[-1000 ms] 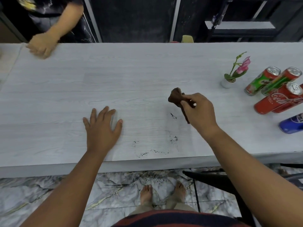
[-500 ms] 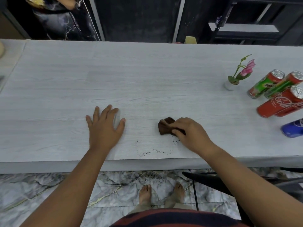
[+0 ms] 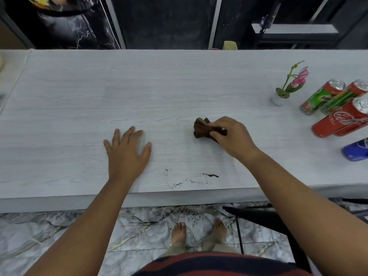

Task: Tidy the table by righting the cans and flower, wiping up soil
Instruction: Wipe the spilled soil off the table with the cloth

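My right hand (image 3: 233, 136) grips a bunched brown cloth (image 3: 202, 128) just above the white table (image 3: 139, 86), behind a thin trail of dark soil (image 3: 191, 179) near the front edge. My left hand (image 3: 127, 154) lies flat on the table with fingers spread, left of the soil. At the far right a pink flower in a small white pot (image 3: 280, 96) stands upright. Beside it stand a green can (image 3: 320, 97), another green and red can (image 3: 344, 98), a red cola can (image 3: 340, 120) and a blue can (image 3: 356, 149) cut by the frame edge.
Soil crumbs (image 3: 185, 213) lie on the marble floor below the table edge, by my bare feet. A black chair (image 3: 264, 218) stands under the table at the right. Another person's dark clothing (image 3: 75, 22) shows behind the far left edge.
My right hand wiped the cloth down toward the front edge, then lifted it back up and away. The soil marks near the middle are gone; a line remains by the edge. The other person's hand left the table.
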